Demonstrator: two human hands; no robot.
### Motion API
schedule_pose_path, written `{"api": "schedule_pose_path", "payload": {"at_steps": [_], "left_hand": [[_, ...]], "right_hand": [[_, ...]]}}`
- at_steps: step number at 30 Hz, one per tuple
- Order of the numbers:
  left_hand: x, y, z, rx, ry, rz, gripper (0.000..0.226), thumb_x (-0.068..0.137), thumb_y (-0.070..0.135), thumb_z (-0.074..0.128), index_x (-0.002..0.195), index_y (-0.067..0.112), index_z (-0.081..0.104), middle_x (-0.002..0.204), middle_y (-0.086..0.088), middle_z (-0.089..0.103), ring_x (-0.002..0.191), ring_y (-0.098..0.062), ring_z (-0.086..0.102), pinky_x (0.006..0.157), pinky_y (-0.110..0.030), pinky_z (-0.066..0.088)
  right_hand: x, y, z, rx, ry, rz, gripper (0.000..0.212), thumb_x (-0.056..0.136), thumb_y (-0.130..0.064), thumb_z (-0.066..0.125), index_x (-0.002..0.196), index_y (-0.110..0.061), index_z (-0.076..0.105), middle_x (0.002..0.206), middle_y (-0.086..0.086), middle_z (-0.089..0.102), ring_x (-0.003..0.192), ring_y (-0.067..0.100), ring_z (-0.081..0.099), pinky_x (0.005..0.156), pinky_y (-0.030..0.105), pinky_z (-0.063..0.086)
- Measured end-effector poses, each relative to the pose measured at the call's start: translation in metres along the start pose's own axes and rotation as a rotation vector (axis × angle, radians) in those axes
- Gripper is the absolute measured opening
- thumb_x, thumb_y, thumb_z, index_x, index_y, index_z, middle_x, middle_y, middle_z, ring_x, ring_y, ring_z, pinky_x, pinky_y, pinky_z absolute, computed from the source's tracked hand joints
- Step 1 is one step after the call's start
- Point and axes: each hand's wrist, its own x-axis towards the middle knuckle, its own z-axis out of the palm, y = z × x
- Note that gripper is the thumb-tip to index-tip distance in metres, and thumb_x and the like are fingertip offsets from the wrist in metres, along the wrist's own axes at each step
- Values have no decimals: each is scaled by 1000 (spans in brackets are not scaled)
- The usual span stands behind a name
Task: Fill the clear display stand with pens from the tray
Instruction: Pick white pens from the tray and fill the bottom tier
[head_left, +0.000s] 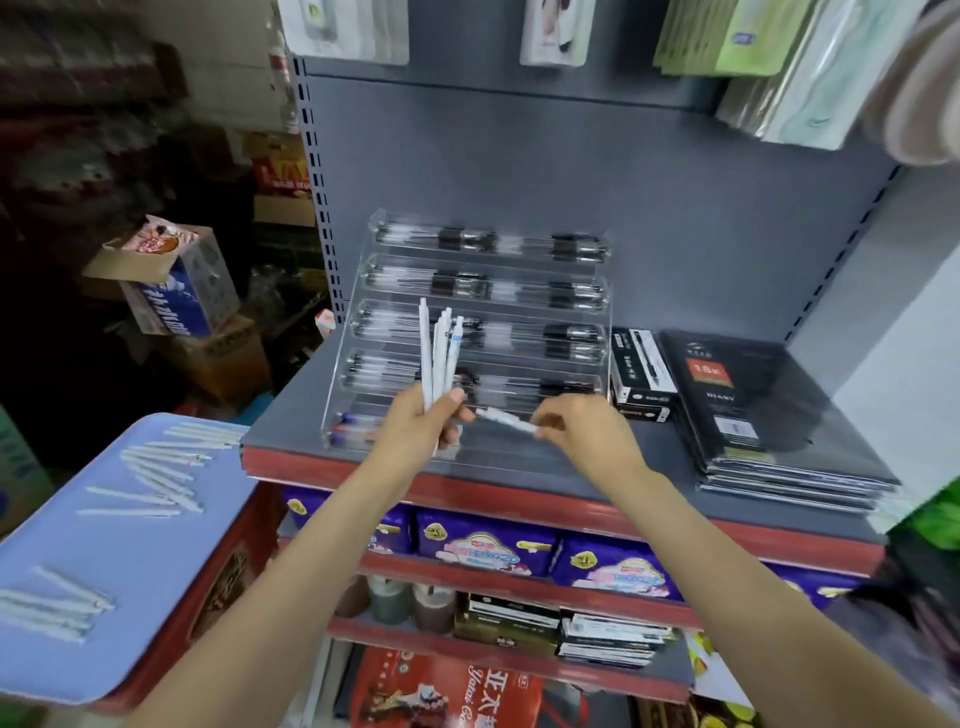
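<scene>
Left hand (422, 421) grips bunch of white pens (439, 358) upright; right hand (582, 431) pinches one pen (506, 420), probably over lowest tier of clear stand (483, 332).

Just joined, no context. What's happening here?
A person is stocking a clear stand on a shop shelf with white pens. The left hand grips a bunch of pens upright. The right hand pinches a single pen, held level in front of the stand's bottom row. The upper rows already hold dark pens; the bottom row has only a few, at its left end. More white pens lie loose on the blue tray at the left.
</scene>
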Motion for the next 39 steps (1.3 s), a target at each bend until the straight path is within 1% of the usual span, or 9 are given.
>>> {"api": "schedule_pose_path", "payload": {"at_steps": [9, 11, 12, 13, 16, 19, 27, 35, 39], "left_hand": [[-4, 0, -4, -9, -42, -23, 8, 97, 17, 47, 98, 14, 54, 73, 0, 62, 45, -1, 49, 49, -16, 43], [-6, 1, -4, -1, -76, -39, 10, 97, 18, 47, 98, 12, 54, 74, 0, 63, 46, -2, 49, 49, -16, 44], [-6, 1, -4, 4, -94, -45, 10, 97, 18, 47, 98, 11, 55, 74, 0, 63, 46, -3, 50, 50, -15, 45], [-6, 1, -4, 8, -113, -48, 10, 97, 18, 47, 97, 11, 55, 75, 0, 64, 47, -3, 51, 51, -16, 45], [-6, 1, -4, 14, -176, -60, 12, 97, 16, 47, 100, 9, 56, 76, 0, 65, 51, -5, 52, 54, -16, 46], [-6, 1, 2, 25, -256, -80, 16, 98, 18, 45, 104, 9, 57, 79, 0, 64, 54, -5, 54, 53, -14, 46], [-4, 3, 3, -11, -225, -61, 22, 99, 16, 41, 104, 5, 60, 85, -8, 69, 70, -11, 68, 64, -18, 55], [1, 3, -8, 10, -48, 33, 22, 98, 17, 44, 88, 16, 64, 80, 0, 66, 70, -7, 64, 71, -16, 53], [-3, 3, -6, -52, -109, -3, 22, 99, 19, 43, 91, 14, 63, 71, 2, 70, 59, -7, 66, 62, -20, 56]], "right_hand": [[7, -1, 10, -370, -169, -20, 13, 78, 2, 57, 89, -3, 64, 91, 18, 64, 87, 35, 64, 67, 37, 49], [8, 0, 14, -342, -188, -19, 11, 75, 8, 55, 73, -3, 53, 74, 21, 49, 70, 38, 51, 58, 35, 39], [9, 2, 17, -302, -198, -25, 12, 76, 9, 54, 73, -3, 55, 76, 24, 48, 72, 19, 31, 59, 37, 41], [9, 3, 18, -234, -183, -31, 15, 80, 7, 54, 82, -3, 64, 85, 26, 58, 107, 29, 61, 65, 39, 49], [5, -10, 12, 223, 29, 28, 19, 90, -14, 59, 105, -12, 71, 103, 4, 71, 94, 19, 65, 86, 30, 51], [3, -38, -6, 790, 81, 95, 21, 88, -19, 63, 106, -11, 70, 99, 1, 70, 90, 11, 65, 83, 26, 53], [2, -45, -13, 1238, 132, 273, 12, 88, -2, 60, 95, -9, 66, 83, 5, 69, 70, 9, 67, 68, 17, 55], [5, -19, -9, 485, 184, 72, 29, 87, -8, 63, 115, -14, 67, 86, 0, 65, 79, 12, 57, 77, 16, 48], [4, -14, 2, 195, 31, 35, 19, 84, -12, 67, 102, -17, 70, 88, -1, 70, 80, 13, 62, 81, 35, 53]]}}
